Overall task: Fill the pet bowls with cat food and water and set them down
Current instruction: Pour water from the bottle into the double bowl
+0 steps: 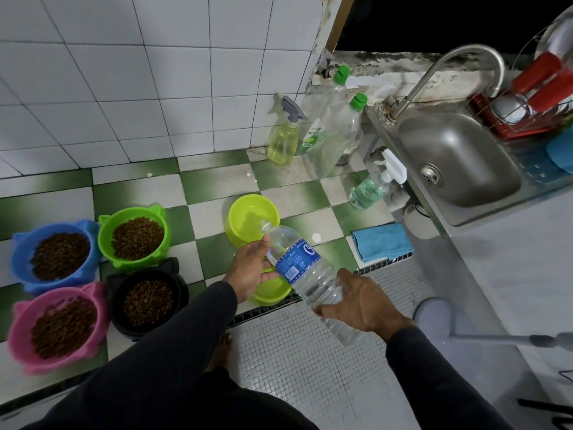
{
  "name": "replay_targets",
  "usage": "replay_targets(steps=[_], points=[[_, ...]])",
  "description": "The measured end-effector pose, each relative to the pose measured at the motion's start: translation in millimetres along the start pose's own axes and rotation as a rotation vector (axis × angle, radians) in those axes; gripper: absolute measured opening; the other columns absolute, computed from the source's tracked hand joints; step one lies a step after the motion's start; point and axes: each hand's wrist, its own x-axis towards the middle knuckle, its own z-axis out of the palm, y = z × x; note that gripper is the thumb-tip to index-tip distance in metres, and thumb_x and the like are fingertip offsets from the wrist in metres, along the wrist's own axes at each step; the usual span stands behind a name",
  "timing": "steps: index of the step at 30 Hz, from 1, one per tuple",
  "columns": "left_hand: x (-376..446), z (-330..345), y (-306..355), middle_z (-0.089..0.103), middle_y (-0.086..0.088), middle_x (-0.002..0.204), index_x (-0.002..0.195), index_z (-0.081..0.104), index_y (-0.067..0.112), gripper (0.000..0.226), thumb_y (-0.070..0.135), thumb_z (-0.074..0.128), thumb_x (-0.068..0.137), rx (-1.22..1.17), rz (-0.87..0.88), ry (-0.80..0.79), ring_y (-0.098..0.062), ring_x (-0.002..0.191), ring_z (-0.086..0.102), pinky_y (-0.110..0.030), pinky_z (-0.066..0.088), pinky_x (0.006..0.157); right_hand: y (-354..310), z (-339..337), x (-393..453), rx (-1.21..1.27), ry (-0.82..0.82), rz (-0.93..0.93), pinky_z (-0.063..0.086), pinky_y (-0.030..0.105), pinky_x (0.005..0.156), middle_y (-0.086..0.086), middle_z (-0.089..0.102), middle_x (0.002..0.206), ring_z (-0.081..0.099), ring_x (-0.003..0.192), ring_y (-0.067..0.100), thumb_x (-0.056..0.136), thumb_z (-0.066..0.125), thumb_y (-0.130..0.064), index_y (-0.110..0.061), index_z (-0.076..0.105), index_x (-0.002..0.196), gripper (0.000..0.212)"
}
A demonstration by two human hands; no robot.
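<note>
A clear water bottle [305, 276] with a blue label lies tilted in both my hands, its open mouth over a lime green bowl [252, 218] on the checkered floor. My right hand [361, 301] grips the bottle's lower body. My left hand [254, 266] supports it near the neck. A second lime bowl [273, 291] sits under my left hand, partly hidden. To the left stand a blue bowl [55, 254], a green bowl [135, 237], a black bowl [148, 301] and a pink bowl [59, 328], all holding brown cat food.
A spray bottle [283, 141] and two clear bottles with green caps [336, 125] stand by the tiled wall. A steel sink [459, 162] with a tap is at the right, a dish rack [533, 97] behind it. A blue cloth [383, 242] lies on the floor.
</note>
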Motion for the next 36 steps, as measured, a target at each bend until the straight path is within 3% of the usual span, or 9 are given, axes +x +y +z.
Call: replay_targets(steps=[10,16,28,36], points=[[-1.7,4.3,-1.8,0.068,-0.011,0.128,0.116,0.061,0.022,0.031,0.049,0.052,0.103,0.005,-0.006,0.005,-0.034,0.119,0.065,-0.054,0.056,0.099,4.6,-1.9,-0.2,-0.022,-0.007,-0.007,0.052,0.026,0.072,-0.012,0.068,0.087,0.065,0.079,0.002,0.064,0.079,-0.068,-0.037,0.053,0.094,0.051],[-0.1,7.4,-3.3,0.069,-0.011,0.126,0.118,0.062,0.021,0.034,0.049,0.052,0.103,0.0,-0.008,0.004,-0.032,0.116,0.068,-0.052,0.058,0.097,10.8,-3.5,1.9,-0.052,-0.01,-0.005,0.057,0.033,0.08,-0.01,0.069,0.092,0.065,0.082,0.004,0.06,0.076,-0.073,-0.036,0.052,0.096,0.057],[0.1,12.3,-5.2,0.07,-0.01,0.125,0.118,0.062,0.02,0.034,0.049,0.053,0.102,-0.022,-0.021,0.035,-0.033,0.117,0.067,-0.05,0.06,0.094,16.4,-5.7,4.4,-0.062,0.001,-0.025,0.059,0.037,0.08,-0.01,0.069,0.09,0.066,0.081,0.005,0.058,0.076,-0.075,-0.035,0.053,0.096,0.06],[-5.6,15.7,-2.2,0.071,-0.011,0.122,0.114,0.062,0.02,0.03,0.046,0.05,0.105,-0.025,-0.01,0.015,-0.028,0.109,0.072,-0.042,0.063,0.084,16.8,-4.4,4.4,-0.067,0.009,-0.019,0.058,0.037,0.081,-0.011,0.068,0.091,0.065,0.083,0.006,0.057,0.074,-0.077,-0.036,0.054,0.097,0.06]])
